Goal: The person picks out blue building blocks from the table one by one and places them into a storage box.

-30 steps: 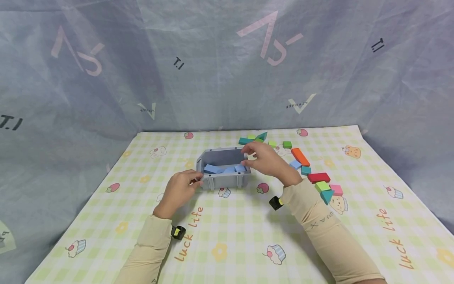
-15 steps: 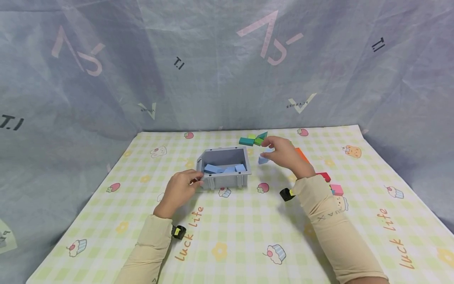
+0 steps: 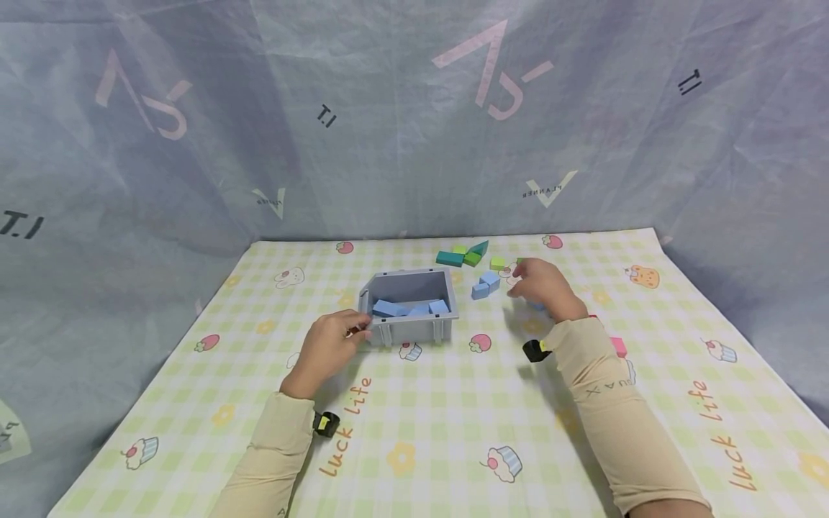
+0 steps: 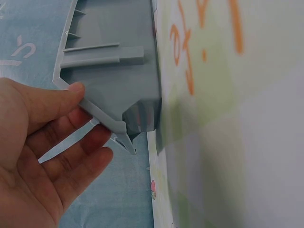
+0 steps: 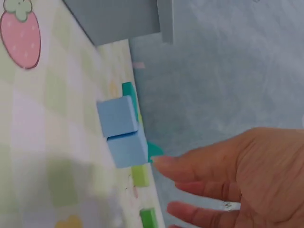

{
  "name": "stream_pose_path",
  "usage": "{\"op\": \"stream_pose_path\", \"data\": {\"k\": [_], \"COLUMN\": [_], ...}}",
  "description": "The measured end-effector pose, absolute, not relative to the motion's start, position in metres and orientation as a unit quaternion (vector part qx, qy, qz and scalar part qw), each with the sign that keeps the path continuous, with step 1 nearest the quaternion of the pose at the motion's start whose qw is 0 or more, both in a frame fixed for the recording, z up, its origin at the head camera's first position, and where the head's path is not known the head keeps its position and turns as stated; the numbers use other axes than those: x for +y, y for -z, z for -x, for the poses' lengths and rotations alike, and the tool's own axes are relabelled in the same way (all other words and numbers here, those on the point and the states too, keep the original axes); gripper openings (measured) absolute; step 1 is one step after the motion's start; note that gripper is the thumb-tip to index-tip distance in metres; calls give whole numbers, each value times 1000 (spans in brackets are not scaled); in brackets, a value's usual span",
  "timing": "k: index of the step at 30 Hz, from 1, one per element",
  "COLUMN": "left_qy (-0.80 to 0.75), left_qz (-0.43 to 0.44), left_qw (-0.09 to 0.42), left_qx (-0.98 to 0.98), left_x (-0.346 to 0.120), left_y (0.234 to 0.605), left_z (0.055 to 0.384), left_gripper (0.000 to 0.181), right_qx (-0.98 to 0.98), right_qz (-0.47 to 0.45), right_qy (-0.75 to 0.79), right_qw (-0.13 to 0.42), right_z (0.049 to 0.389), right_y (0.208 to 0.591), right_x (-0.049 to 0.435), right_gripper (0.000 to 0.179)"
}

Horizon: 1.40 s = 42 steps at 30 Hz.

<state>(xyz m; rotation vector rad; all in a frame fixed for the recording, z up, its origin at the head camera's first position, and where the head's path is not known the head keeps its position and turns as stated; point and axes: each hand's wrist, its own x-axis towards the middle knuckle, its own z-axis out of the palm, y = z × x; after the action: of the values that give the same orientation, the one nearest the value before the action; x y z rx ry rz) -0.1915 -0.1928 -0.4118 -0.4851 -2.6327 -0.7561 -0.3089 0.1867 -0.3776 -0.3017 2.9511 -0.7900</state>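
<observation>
A grey plastic bin sits mid-table with several light blue blocks inside. My left hand pinches the rim at its near left corner; the left wrist view has the thumb on the outer side and fingertips behind the rim. Two light blue blocks lie close together on the cloth right of the bin. Just right of them hovers my right hand, fingers loosely bent and nothing between them. In the right wrist view its thumb tip shows close by the blue blocks.
Behind the bin lie a teal block, green blocks and a lime block. A pink block shows past the right sleeve, which covers other blocks. A checked cloth spreads over the table, with a grey-blue curtain behind.
My right hand has moved right, from the bin's right edge to over the blue blocks and then off them, leaving both in sight. The left hand and bin have stayed still.
</observation>
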Motion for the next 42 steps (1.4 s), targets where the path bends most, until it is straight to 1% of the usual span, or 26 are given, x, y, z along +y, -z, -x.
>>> {"op": "stream_pose_path", "data": {"k": [4,8,13,17,28,32,36,42], "left_qy": [269,268,267,266,267,268,268,271], "left_qz": [174,172,170,174,172,172,173,171], "left_qw": [179,176,174,178,178,178,177,177], "left_qx": [-930,-931,-932,-931,-931,-931,-931,-931], "left_x": [-192,-192,-192,-192,-192,-192,-193,-193], "left_y": [411,411,410,410,411,411,411,412], "left_z": [191,191,191,191,192,191,191,191], "left_gripper": [19,20,20,20,19,19,19,19], "right_qx": [964,966,971,971,974,974,974,971], "right_qz": [49,42,80,83,71,73,74,77], "right_qy": [254,246,221,219,211,209,214,228], "right_qw": [58,72,55,45,46,38,28,20], "right_z": [309,312,314,314,312,310,309,308], "right_y": [383,391,398,400,400,399,396,394], "right_x": [194,198,196,194,194,195,196,197], "right_gripper": [44,38,26,19,17,15,17,35]}}
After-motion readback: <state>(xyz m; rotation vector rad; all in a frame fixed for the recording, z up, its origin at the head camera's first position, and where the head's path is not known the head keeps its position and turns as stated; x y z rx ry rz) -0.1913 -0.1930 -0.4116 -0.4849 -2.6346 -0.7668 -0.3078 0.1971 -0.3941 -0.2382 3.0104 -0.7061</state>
